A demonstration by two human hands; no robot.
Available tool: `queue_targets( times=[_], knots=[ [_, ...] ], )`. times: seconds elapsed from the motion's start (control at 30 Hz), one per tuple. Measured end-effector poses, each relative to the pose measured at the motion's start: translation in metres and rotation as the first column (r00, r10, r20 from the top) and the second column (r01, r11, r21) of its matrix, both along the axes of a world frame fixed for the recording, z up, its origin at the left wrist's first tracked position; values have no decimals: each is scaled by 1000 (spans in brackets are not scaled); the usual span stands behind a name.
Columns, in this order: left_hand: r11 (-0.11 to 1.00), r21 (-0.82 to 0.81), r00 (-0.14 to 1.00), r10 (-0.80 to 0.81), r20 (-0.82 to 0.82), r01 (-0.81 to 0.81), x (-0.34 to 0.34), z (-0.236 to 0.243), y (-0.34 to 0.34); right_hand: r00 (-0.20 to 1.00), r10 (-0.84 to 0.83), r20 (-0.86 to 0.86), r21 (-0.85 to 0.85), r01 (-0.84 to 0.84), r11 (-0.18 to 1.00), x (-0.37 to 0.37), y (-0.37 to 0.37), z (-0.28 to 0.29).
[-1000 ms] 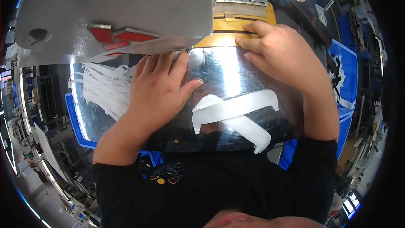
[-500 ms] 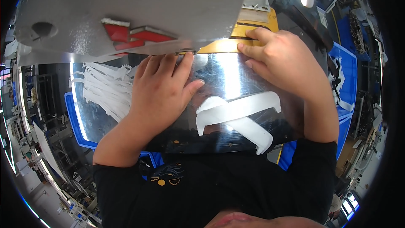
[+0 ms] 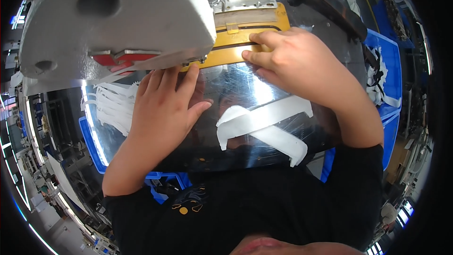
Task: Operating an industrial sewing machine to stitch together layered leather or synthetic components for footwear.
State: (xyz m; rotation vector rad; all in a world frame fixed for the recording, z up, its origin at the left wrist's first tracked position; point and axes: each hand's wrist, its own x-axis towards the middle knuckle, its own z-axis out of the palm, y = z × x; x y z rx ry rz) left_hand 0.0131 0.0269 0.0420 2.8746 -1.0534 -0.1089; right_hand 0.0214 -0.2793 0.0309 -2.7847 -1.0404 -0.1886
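Observation:
A yellow flat sewing template (image 3: pixel 231 39) with long dark slots lies partly beneath the head of a grey sewing machine (image 3: pixel 160 23). My left hand (image 3: pixel 163 101) is open and palm down on the shiny table, its fingertips at the template's near edge, close under the machine head; some of them are hidden there. On the template's right part rest the stretched index and middle fingers of my right hand (image 3: pixel 299 61), its thumb tucked lower. Nearer to me, two white curved strips of material (image 3: pixel 259 119) lie crossed on the table (image 3: pixel 231 87).
A bundle of narrow white strips (image 3: pixel 111 108) lies left of my left hand, by a blue bin (image 3: pixel 89 144). At the right, another blue bin (image 3: pixel 398 73) holds white and black scraps. A metal bracket (image 3: pixel 247 0) sits behind the template; a long black bar (image 3: pixel 330 12) stands to its right.
The view has shifted, and the machine head now appears farther left, showing more of the template. Both hands and the template also appear farther left; the hands keep their poses.

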Motion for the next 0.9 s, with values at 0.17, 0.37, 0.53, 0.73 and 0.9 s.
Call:
queue_targets(
  times=[0.17,0.37,0.53,0.73,0.9],
  knots=[
    [995,-96,1000,27,7,-27,3,-16,8,1000,14,17,-13,-14,1000,2,3,-1],
    [985,-168,999,23,-29,-28,9,-21,13,999,8,-40,-12,-8,1000,2,7,-6],
    [984,-177,999,-1,-33,-5,11,-22,16,999,-7,-39,7,8,1000,-1,7,-3],
    [982,-187,999,-34,-31,28,11,-24,12,997,-24,-68,1,24,1000,0,10,-3],
    [979,-200,999,-42,7,43,13,-29,15,998,19,-67,35,-16,999,1,12,-10]
  ],
)
